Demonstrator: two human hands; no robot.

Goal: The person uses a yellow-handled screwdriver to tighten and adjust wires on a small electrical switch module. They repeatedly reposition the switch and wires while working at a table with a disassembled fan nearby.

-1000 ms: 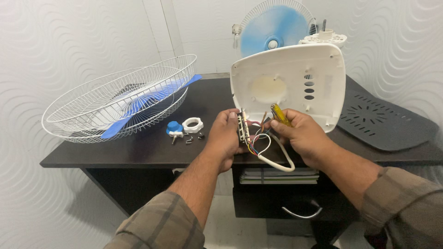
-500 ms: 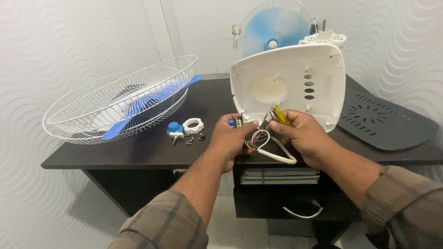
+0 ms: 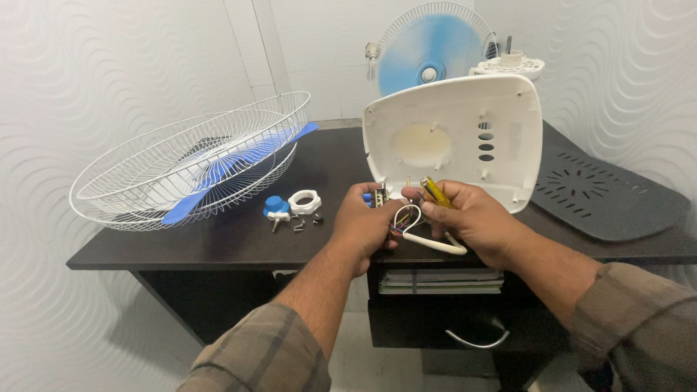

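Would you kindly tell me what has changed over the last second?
The left hand turned the switch block from side-on to end-on. The right hand kept the screwdriver and white cable. Fan housing, grille and loose parts stayed put.

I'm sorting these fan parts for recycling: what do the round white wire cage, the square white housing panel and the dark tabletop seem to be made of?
Round white wire cage: likely metal wire with a white coating, judging by its thin, evenly bent rods. Square white housing panel: looks like moulded plastic, smooth and semi-matt, with moulded slots and posts. Dark tabletop: probably laminated board, flat with a faint sheen; the core is not visible.
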